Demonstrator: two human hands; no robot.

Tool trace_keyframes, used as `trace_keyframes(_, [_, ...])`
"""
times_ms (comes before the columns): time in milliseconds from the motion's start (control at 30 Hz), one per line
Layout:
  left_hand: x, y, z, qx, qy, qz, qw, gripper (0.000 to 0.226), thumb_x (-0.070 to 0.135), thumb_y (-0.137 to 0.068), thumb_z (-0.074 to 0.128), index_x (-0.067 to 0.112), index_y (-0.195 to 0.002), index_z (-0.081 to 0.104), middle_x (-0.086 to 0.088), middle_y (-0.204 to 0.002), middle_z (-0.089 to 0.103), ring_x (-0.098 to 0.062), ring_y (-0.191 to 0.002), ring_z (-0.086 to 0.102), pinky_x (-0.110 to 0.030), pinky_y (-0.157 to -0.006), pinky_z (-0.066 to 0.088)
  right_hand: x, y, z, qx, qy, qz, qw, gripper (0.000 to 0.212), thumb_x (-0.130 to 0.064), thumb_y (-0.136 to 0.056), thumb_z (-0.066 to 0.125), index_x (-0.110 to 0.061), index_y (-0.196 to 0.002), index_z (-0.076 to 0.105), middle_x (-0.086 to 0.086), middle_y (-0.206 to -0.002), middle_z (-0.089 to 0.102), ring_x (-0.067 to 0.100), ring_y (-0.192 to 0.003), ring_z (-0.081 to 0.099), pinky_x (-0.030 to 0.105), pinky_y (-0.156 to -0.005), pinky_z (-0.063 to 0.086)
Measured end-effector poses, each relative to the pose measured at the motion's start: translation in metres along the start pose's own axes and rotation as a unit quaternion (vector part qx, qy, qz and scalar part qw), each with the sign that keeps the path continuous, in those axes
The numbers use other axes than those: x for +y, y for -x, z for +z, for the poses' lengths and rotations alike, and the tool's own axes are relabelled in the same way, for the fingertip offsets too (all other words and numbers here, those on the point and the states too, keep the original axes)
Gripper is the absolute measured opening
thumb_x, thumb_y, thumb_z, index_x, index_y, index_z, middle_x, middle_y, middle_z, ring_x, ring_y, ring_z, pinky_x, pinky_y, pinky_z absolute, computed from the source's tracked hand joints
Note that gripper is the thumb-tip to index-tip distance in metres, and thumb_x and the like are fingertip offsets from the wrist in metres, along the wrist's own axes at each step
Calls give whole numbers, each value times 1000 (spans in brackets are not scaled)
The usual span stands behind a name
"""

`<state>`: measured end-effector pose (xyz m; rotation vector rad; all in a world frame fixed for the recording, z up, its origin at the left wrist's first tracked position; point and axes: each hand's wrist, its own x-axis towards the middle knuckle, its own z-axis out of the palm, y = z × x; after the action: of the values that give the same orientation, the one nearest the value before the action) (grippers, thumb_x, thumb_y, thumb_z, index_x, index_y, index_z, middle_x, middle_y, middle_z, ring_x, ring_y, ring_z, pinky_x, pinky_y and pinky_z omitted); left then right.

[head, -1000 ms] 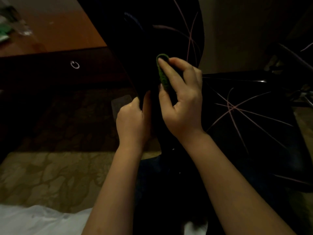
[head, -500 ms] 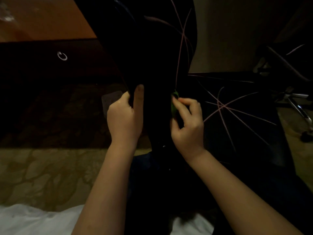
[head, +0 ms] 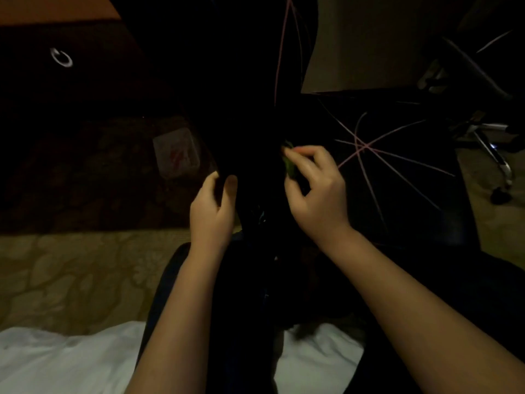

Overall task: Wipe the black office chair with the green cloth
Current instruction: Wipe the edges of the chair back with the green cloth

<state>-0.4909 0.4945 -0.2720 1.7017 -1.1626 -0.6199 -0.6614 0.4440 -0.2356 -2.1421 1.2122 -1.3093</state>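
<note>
dim room, a patterned carpet floor (head: 71,280) under me, with a strip of white fabric (head: 56,362) along the bottom edge of my view. both bare forearms reach forward from there and close in towards the middle.

my left hand (head: 211,209) grips the lower left edge of the black office chair (head: 227,81). its thumb lies up the near face of the backrest and its fingers are curled round the edge, out of sight behind it. my right hand (head: 318,194) sits level with it on the other side, wrist bent and knuckles towards me. it pinches the green cloth (head: 289,166) between thumb and fingertips and holds it against the right edge of the backrest. only a thin green sliver of the cloth shows past the fingers.

the backrest rises dark between the hands and fills the top centre. the seat (head: 412,194) spreads to the right, crossed by thin pink lines.

left of the chair a small pale packet (head: 176,152) lies on the carpet. further back there is a wooden counter (head: 56,9) with a dark front and a metal ring pull (head: 61,57). at far right i can see the shiny leg of another chair base (head: 494,155).
</note>
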Motion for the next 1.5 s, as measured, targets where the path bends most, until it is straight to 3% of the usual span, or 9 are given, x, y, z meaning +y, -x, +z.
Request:
trace_keyframes(67, [-8,2,5,1,1,-10,1000,68,64,-90,36,16,-134,53,-2,-121,64,-16,-108,60,-22,-82,45,-7,-10,-4,25,1,-22,999,46,5,-82,60,0,-127,60,16,-117,57,24,-110,55,10,-96,38])
trace_keyframes(267, [-19,3,8,30,3,-22,999,48,51,-98,41,19,-127,60,13,-106,64,17,-92,55,-1,-70,38,-25,-16,4,14,53,-77,996,58,-6,-83,61,3,-138,46,24,-137,43,30,-127,42,21,-111,28])
trace_keyframes(533, [-29,1,8,10,2,-46,999,40,49,-98,44,16,-104,66,14,-75,59,10,-64,54,-8,-54,36,-23,2,24,54,75,-17,996,48,3,-83,60,3,-131,55,23,-126,51,34,-117,52,30,-104,41])
trace_keyframes(800, [-25,9,9,-5,14,-59,998,52,55,-95,41,13,-117,63,10,-75,58,7,-57,52,-9,-50,35,-5,34,37,15,50,44,998,49,-13,-92,55,-1,-139,47,20,-128,49,26,-120,51,26,-103,42])
trace_keyframes(967, [-24,11,11,0,31,-71,997,54,57,-93,41,15,-120,61,11,-70,53,6,-51,48,-10,-48,33,3,44,48,-25,35,147,988,53,-5,-90,55,-7,-141,44,16,-142,45,31,-129,43,31,-106,34])
trace_keyframes(1100, [-25,11,11,7,25,-69,997,53,59,-93,39,19,-119,61,8,-68,54,3,-50,46,-13,-47,34,8,42,44,-33,82,88,992,47,-8,-91,61,0,-136,49,19,-126,55,29,-117,53,33,-98,47])
trace_keyframes(1300, [-23,11,10,2,28,-62,998,60,66,-88,38,21,-119,61,11,-78,59,7,-57,53,-9,-51,38,14,25,29,-8,90,45,995,10,-4,-86,65,3,-93,66,13,-84,61,28,-81,59,32,-63,48])
trace_keyframes(1400, [-24,11,8,-6,45,-65,997,46,59,-93,39,26,-116,62,17,-94,64,15,-81,57,-3,-65,41,13,17,20,-1,77,68,995,13,-3,-86,62,-1,-97,68,10,-85,66,25,-81,62,32,-65,48])
trace_keyframes(1500, [-26,12,8,-16,44,-75,996,37,52,-98,40,29,-116,61,19,-101,64,13,-92,56,-3,-70,41,6,7,7,30,63,56,996,20,-4,-86,60,-6,-104,69,5,-87,70,17,-80,64,12,-65,37])
